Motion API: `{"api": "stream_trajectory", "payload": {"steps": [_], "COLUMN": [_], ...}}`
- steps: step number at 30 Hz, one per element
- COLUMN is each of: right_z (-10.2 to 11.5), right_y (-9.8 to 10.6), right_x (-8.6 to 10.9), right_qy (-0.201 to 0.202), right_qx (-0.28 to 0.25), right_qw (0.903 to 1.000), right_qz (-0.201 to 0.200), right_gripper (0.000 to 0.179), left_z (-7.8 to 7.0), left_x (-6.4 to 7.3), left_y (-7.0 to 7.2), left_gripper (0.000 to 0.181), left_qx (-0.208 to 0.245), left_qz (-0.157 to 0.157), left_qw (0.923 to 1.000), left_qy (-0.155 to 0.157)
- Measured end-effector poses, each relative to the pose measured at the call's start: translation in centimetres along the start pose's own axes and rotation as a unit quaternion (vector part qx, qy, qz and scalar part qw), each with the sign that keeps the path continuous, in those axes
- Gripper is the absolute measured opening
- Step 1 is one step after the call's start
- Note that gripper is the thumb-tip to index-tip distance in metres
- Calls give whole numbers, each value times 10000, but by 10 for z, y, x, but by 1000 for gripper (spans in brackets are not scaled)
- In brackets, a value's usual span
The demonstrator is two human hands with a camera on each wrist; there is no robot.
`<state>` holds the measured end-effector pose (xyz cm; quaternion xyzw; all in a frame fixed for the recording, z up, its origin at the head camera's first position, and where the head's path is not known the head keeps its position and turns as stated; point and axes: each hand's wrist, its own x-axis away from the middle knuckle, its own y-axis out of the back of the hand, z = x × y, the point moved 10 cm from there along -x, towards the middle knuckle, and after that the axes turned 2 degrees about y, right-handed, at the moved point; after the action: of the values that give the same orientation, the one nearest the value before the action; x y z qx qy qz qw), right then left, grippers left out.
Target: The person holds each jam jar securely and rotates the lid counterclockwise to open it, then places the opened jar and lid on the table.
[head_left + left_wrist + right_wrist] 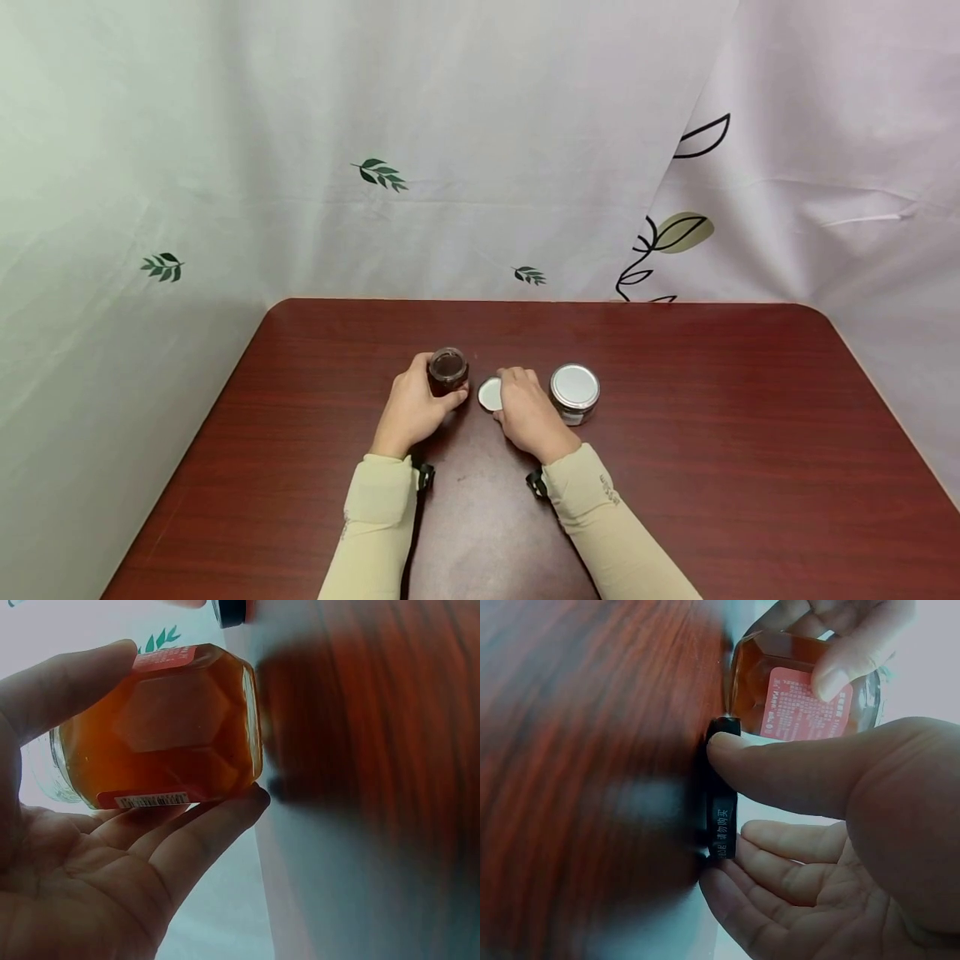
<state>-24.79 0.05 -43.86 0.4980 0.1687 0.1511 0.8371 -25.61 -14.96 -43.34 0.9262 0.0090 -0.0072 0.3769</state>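
My left hand (414, 407) holds an uncapped glass jar (448, 367) upright, thumb on one side and fingers on the other. In the left wrist view the jar (169, 724) is faceted, with amber contents, red labels and a barcode. Its base is at or just above the tabletop; I cannot tell which. To its right my right hand (531, 414) grips a black-rimmed lid (490, 395) by its edge. The lid's white inside faces up, and the right wrist view shows its black rim (722, 814) with pale print, low against the table, between thumb and fingers.
A second, wider jar (574, 387) with a pale round top stands just right of the right hand. The dark red wooden table (712, 467) has rounded far corners. White curtains (480, 125) with leaf prints hang behind and at both sides.
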Motion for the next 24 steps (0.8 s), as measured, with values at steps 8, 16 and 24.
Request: {"api": "stream_trajectory", "payload": {"steps": [8,16,24], "right_z": [1,0,-1], "right_y": [1,-1,0], "right_x": [1,0,0], "right_qy": [122,73,27], "right_qx": [145,175,159], "right_qw": [9997,9997,9998], "right_qz": [-179,-144,-144], "right_gripper": [55,56,57], "left_z": [1,4,4], "left_x": [1,2,0], "left_y": [0,1,0], "left_gripper": [68,68,70], "left_qx": [25,25,64], "left_qz": [31,-2,58], "left_qw": [10000,9999,9998], "left_qy": [25,128,151]}}
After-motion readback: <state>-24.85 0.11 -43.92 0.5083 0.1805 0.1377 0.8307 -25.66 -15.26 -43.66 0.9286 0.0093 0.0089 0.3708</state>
